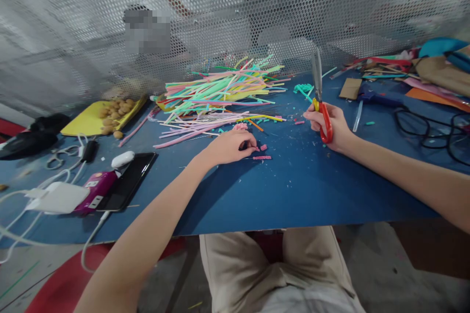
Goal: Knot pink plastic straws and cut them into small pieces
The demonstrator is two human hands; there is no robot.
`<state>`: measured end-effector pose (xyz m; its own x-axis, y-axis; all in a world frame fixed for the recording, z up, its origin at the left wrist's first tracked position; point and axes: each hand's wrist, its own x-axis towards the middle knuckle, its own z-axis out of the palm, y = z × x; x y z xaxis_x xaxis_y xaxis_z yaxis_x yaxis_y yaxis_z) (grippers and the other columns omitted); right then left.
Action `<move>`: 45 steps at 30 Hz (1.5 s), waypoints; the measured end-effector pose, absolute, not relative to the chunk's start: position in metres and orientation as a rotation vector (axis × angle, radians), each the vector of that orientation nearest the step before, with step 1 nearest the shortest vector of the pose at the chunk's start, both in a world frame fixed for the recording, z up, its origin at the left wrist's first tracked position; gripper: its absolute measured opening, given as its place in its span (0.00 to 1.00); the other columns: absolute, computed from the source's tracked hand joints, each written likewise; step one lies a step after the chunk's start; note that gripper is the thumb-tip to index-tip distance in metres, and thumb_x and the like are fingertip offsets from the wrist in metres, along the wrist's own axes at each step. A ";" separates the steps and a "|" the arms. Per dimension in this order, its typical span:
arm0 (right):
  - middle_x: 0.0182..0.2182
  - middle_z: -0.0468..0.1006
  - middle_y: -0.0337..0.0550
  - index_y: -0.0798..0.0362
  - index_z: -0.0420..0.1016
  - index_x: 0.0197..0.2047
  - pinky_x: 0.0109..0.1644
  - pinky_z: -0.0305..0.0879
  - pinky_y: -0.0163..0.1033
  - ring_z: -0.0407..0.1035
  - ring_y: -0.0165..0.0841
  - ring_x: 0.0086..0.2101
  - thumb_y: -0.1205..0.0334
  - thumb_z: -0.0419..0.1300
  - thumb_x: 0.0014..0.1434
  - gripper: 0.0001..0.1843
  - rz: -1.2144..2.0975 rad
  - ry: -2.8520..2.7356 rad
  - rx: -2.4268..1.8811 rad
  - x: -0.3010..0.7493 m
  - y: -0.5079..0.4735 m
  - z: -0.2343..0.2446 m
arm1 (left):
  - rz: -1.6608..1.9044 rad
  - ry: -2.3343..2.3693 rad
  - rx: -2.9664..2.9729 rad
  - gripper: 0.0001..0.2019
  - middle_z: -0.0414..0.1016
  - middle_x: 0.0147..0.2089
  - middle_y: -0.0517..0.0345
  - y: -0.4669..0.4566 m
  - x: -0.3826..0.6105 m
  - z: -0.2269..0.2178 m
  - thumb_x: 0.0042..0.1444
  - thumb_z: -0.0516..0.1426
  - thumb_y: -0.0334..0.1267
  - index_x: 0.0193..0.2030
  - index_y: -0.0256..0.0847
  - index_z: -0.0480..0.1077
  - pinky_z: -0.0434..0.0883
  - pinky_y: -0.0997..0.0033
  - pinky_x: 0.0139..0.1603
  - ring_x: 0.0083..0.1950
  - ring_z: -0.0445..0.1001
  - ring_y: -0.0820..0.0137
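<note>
My left hand [235, 147] hovers low over the blue table, thumb and fingertips pinched together at a small pink piece. Another pink piece [263, 147] lies just beyond the fingertips. A short pink strip [262, 157] with a thin wire-like end rests below them. Some pink bits [240, 127] sit behind the knuckles. My right hand [326, 124] grips scissors [317, 90] by red and yellow handles, blades pointing up and away from the table. A teal stick [305, 95] and a curly teal clump [303, 88] lie behind that hand.
A heap of slim pastel sticks [223, 89] lies before a perforated metal screen [293, 5]. At left are a yellow tray [82, 120] of brown lumps, a phone [128, 183], a white charger [62, 197] and cables. A blue glue gun [380, 98] with black cord lies right.
</note>
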<state>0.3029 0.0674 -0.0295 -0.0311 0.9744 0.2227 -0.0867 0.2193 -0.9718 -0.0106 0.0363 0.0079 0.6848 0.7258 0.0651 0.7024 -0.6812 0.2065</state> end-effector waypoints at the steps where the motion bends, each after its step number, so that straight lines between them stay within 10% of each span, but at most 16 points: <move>1: 0.24 0.60 0.34 0.47 0.69 0.33 0.22 0.46 0.38 0.51 0.25 0.21 0.56 0.71 0.50 0.14 1.106 -1.280 -0.967 0.303 0.067 -0.029 | 0.218 1.170 2.739 0.10 0.77 0.34 0.60 0.036 -0.010 0.007 0.63 0.55 0.42 0.43 0.44 0.76 0.63 0.71 0.36 0.33 0.71 0.71; 14: 0.40 0.80 0.46 0.51 0.74 0.45 0.40 0.70 0.47 0.73 0.38 0.35 0.58 0.65 0.54 0.15 0.634 -1.768 -1.313 0.313 0.067 -0.015 | 0.346 1.129 2.792 0.09 0.75 0.30 0.62 0.031 -0.011 0.011 0.62 0.57 0.42 0.40 0.44 0.77 0.62 0.71 0.35 0.30 0.70 0.73; 29: 0.31 0.81 0.47 0.52 0.81 0.41 0.35 0.64 0.45 0.71 0.39 0.29 0.51 0.65 0.50 0.17 0.203 -1.940 -1.592 0.332 0.083 -0.009 | 0.371 1.092 2.607 0.11 0.75 0.47 0.53 0.031 -0.007 0.015 0.71 0.49 0.42 0.46 0.42 0.70 0.66 0.66 0.47 0.46 0.72 0.67; 45: 0.32 0.82 0.47 0.46 0.81 0.44 0.33 0.61 0.44 0.73 0.43 0.31 0.45 0.64 0.53 0.20 0.104 -2.144 -1.610 0.320 0.081 -0.019 | 0.553 1.470 2.355 0.09 0.84 0.40 0.62 0.014 0.022 0.007 0.60 0.62 0.48 0.41 0.48 0.80 0.69 0.68 0.41 0.41 0.79 0.67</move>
